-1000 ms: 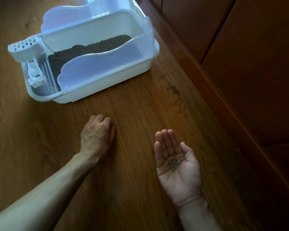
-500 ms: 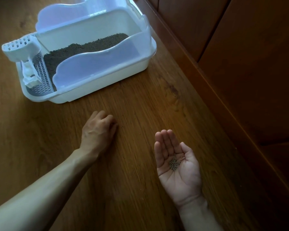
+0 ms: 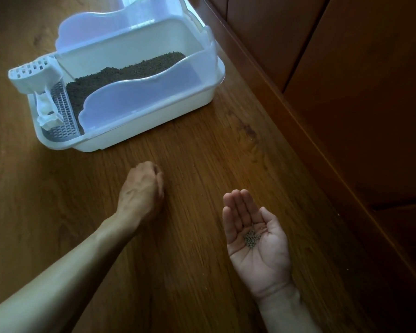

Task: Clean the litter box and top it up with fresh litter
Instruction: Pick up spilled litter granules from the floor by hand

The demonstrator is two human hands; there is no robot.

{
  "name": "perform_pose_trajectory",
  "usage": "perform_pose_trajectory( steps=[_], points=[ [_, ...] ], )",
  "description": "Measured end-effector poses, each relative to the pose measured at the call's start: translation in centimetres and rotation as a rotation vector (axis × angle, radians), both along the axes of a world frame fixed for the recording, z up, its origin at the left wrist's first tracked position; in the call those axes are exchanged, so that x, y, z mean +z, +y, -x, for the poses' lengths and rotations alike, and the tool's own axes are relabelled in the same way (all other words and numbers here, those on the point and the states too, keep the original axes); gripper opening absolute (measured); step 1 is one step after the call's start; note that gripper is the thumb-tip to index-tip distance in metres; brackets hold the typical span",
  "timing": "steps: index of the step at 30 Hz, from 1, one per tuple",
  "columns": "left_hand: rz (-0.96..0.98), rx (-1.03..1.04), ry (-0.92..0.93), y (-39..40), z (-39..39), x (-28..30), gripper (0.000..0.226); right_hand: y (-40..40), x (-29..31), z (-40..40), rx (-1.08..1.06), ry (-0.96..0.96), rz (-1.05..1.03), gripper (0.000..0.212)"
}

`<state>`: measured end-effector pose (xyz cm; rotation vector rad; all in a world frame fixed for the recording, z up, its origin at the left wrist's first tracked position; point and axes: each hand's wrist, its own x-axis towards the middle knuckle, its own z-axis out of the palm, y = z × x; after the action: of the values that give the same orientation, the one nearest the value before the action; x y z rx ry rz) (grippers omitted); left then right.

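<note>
1. Right hand (image 3: 256,239): palm up, fingers straight and pressed together, thumb out to the side, hovering over the brown wood-grain floor (image 3: 202,272) near its edge along the dark wooden wall panelling (image 3: 346,104). Held flat as a tray, likely so nothing rolls off.
2. Small heap of grey-brown litter pellets (image 3: 251,238): resting in the hollow of that palm, evidently strays gathered off the floor.
3. Left hand (image 3: 142,191): knuckles up, low over the floor just left of the right hand, fingers curled under. Cannot tell whether the fingertips pinch a pellet or only brush the boards, since the back of the hand hides them. Posture suits picking or sweeping up spilled grains.
4. White plastic litter box with translucent pale-blue scalloped splash guards (image 3: 139,92): standing on the floor ahead of both hands, one end close to the panelling. Dark granular litter (image 3: 120,75) fills its bottom, sloping up toward the far end.
5. White slotted plastic scoop (image 3: 35,73): parked on the grated step at the box's left end, head overhanging the rim, untouched.
6. Likely stage: tidying strays round the box, with the collected pellets probably bound for the box or the bin.
</note>
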<state>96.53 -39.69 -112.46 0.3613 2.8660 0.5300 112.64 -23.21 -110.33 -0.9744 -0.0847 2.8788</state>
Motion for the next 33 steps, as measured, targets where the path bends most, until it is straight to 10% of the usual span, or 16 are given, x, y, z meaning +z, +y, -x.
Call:
perform_pose_trajectory(
  steps=[13, 21, 33],
  points=[
    [-0.306, -0.566, 0.308, 5.1, -12.9, 6.9, 0.013, -0.9, 0.5, 0.5, 0.047, -0.035, 0.064, 0.048],
    [-0.700, -0.171, 0.178, 2.9, -9.9, 7.8, 0.006, -0.2, -0.6, -0.1, -0.001, 0.047, 0.094, 0.050],
    [-0.105, -0.103, 0.173, -1.1, -1.5, -1.4, 0.010, -0.1, -0.3, -0.3, 0.000, 0.059, 0.065, 0.052]
  ],
)
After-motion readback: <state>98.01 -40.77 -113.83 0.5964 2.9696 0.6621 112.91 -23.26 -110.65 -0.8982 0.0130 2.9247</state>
